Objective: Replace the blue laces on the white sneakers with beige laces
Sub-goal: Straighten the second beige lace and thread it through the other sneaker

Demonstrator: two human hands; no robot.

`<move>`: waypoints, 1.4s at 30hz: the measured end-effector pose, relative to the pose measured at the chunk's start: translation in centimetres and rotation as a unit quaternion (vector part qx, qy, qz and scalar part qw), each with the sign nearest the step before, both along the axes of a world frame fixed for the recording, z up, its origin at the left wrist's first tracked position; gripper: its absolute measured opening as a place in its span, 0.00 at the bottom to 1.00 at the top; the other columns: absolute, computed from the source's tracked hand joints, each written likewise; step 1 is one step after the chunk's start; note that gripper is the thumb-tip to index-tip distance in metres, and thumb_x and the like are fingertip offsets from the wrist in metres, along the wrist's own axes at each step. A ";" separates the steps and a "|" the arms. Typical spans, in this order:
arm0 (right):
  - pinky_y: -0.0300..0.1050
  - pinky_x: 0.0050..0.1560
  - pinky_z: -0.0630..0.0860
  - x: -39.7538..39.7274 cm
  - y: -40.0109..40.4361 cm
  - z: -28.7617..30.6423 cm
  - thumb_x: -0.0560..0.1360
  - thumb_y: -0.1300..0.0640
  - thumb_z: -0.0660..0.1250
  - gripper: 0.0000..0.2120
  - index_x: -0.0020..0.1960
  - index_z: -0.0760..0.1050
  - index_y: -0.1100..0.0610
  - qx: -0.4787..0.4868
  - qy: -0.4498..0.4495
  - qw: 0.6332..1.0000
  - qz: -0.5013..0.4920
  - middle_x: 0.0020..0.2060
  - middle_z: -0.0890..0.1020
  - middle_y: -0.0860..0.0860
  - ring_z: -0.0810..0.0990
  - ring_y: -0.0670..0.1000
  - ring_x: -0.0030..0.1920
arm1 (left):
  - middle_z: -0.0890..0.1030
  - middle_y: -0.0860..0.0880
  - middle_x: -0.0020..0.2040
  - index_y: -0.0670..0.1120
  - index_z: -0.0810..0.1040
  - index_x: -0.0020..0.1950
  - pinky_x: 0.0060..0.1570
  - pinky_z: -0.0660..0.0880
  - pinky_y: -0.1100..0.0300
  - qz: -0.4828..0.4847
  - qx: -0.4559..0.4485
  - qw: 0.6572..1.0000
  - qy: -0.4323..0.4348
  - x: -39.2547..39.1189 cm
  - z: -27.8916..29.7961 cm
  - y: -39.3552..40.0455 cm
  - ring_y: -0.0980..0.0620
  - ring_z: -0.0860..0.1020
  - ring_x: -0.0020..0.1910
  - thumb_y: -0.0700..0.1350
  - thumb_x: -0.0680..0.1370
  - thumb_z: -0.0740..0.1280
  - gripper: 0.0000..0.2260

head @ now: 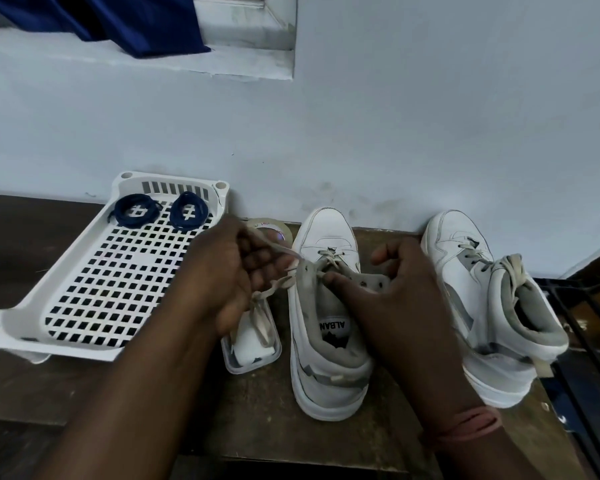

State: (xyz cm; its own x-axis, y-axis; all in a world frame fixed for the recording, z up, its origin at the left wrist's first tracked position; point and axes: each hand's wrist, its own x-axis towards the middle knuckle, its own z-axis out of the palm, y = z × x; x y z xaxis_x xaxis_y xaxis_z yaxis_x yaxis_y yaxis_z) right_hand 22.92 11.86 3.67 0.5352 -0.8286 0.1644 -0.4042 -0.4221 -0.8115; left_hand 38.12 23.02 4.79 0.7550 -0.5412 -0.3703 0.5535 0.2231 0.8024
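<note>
At frame centre, our left hand [222, 271] grips the flat beige lace [278, 251]; our right hand [388, 292] pinches the white leather sneaker [326, 306] eyelet flap. We should pull evenly, untwisted.

I see a dark wood surface [264, 427] against the wall. On it: white perforated tray [84, 282] at left, clear container [252, 344], tape roll [269, 227], two white sneakers [326, 341] [482, 306] side by side.
</note>
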 end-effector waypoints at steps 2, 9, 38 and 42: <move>0.48 0.40 0.76 0.1 -0.7 -0.2 0.62 0.44 0.82 0.23 0.46 0.71 0.48 0.091 -0.007 0.996 0.019 0.41 0.78 0.49 0.78 0.47 0.39 | 0.69 0.51 0.28 0.47 0.64 0.37 0.23 0.67 0.66 0.045 -0.077 0.994 0.070 1.7 0.1 1.4 0.56 0.67 0.23 0.38 0.76 0.56 0.09; 0.45 0.38 0.79 -0.3 -1.5 -0.8 0.65 0.54 0.82 0.14 0.45 0.79 0.50 0.147 -0.035 0.988 0.020 0.37 0.83 0.48 0.81 0.45 0.36 | 0.79 0.49 0.34 0.48 0.83 0.44 0.24 0.61 0.64 -0.217 0.285 0.902 -0.241 2.1 1.5 3.8 0.58 0.66 0.23 0.55 0.80 0.69 0.12; 0.39 0.38 0.74 -0.3 -2.4 -0.9 0.72 0.62 0.76 0.07 0.43 0.82 0.51 0.115 -0.040 0.993 0.006 0.33 0.83 0.47 0.78 0.39 0.31 | 0.70 0.49 0.33 0.48 0.89 0.44 0.28 0.57 0.62 -0.243 0.409 0.862 -0.173 4.6 1.2 7.1 0.51 0.63 0.31 0.64 0.76 0.69 0.21; 0.40 0.38 0.73 -0.1 -2.3 -1.1 0.72 0.61 0.76 0.06 0.42 0.82 0.51 0.108 -0.043 0.993 0.001 0.32 0.83 0.46 0.78 0.38 0.30 | 0.83 0.52 0.37 0.55 0.88 0.44 0.34 0.72 0.59 -0.198 0.422 0.823 -0.326 3.4 1.0 5.4 0.50 0.79 0.34 0.60 0.77 0.70 0.12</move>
State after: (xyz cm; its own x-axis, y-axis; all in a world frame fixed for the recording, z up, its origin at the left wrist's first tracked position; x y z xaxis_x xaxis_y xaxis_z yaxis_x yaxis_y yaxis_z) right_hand 22.77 9.54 2.59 0.5279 -0.8488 0.0276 -0.3291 -0.2344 -0.9148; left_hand 41.53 28.42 5.80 0.7688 -0.5502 -0.3260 -0.1606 -0.6596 0.7343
